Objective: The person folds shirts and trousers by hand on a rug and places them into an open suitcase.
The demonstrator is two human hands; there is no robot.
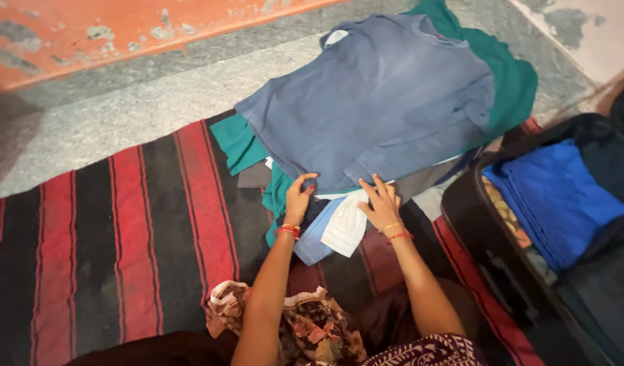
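Observation:
A grey-blue shirt [380, 95] lies spread on top of a loose pile of clothes, over a green garment [512, 81]. My left hand [298, 196] pinches the shirt's near hem with thumb and fingers. My right hand [382, 201] rests flat with fingers apart on a white ribbed cloth [346, 227] and the shirt's near edge. A light blue garment [313, 240] sticks out under the white one. Both wrists wear red and gold bangles.
The pile sits on a red and black striped mat [122, 230] over a grey stone floor [122, 108]. An open black suitcase [481, 237] at right holds folded blue cloth [556, 196]. An orange wall base [122, 34] runs along the back. Floral fabric [312, 325] covers my lap.

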